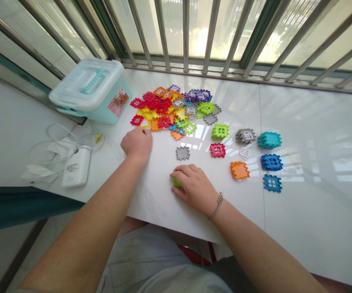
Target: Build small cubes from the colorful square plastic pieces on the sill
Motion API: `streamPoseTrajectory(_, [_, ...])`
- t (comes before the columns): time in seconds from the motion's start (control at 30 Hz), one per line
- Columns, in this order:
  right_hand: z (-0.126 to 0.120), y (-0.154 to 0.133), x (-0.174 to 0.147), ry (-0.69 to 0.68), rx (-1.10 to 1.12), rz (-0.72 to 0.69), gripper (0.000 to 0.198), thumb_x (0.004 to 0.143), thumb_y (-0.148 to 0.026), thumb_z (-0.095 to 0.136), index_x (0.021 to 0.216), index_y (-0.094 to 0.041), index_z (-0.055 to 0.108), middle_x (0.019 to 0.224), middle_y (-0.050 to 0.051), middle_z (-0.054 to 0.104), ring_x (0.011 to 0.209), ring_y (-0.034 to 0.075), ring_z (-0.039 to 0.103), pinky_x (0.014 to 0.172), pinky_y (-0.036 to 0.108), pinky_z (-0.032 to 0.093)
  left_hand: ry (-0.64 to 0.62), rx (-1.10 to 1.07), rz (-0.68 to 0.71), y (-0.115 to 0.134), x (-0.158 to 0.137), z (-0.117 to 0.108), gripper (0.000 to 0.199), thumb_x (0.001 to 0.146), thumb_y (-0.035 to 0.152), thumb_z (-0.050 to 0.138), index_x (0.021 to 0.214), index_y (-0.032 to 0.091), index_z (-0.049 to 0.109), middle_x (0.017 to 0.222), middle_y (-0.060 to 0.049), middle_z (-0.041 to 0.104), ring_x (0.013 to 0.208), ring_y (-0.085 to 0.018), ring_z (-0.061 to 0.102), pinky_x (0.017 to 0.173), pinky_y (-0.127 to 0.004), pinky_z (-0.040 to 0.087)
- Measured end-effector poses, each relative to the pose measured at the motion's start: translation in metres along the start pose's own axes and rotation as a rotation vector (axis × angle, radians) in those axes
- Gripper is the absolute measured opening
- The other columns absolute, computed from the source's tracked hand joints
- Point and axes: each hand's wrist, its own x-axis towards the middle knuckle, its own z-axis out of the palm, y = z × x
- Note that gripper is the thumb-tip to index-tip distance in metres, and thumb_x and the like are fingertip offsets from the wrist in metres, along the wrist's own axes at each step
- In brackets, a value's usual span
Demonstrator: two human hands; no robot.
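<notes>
My right hand [196, 185] has its fingers closed over a lime-green plastic building tile [177, 184] near the front of the white table. Curled into a fist, my left hand [137, 143] rests just in front of the mixed heap of tiles; its fingers face away, so anything inside is hidden. The heap holds red tiles [156, 101], yellow, orange, purple and green ones. One grey tile [182, 153] lies flat by itself between my hands and slightly beyond the right one.
Sorted to the right are green tiles [220, 131], a red stack [218, 150], an orange stack [240, 170], grey tiles [245, 135], turquoise tiles [269, 140] and blue tiles [271, 162]. A lidded box [103, 97] and a white power bank [76, 167] with cable stand left. Metal bars [185, 36] line the back.
</notes>
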Motion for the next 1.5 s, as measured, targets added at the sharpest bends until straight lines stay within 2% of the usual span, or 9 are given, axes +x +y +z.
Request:
streamPoseTrajectory(0.8, [-0.0006,-0.0010,-0.0007,-0.004,-0.035,-0.015,0.031,0.104,-0.034,0.072,0.132,-0.023,0.069,0.141,0.011,0.068,0.124,0.030,0.059,0.098,0.045,0.049,0.002,-0.014,0.003,-0.0006,0.0008,0.0013,0.047,0.106,0.037,0.042,0.118,0.019,0.083,0.111,-0.023,0.081,0.105,-0.041,0.076,0.085,-0.046,0.055])
streamPoseTrajectory(1.5, [-0.0002,-0.0014,-0.0013,-0.012,-0.061,-0.017,0.030,0.104,-0.036,0.072,0.131,-0.022,0.069,0.143,0.011,0.067,0.124,0.030,0.058,0.096,0.045,0.049,0.015,0.005,0.003,0.0005,-0.0004,0.0006,0.046,0.106,0.037,0.043,0.118,0.018,0.083,0.110,-0.022,0.082,0.103,-0.039,0.076,0.086,-0.044,0.056])
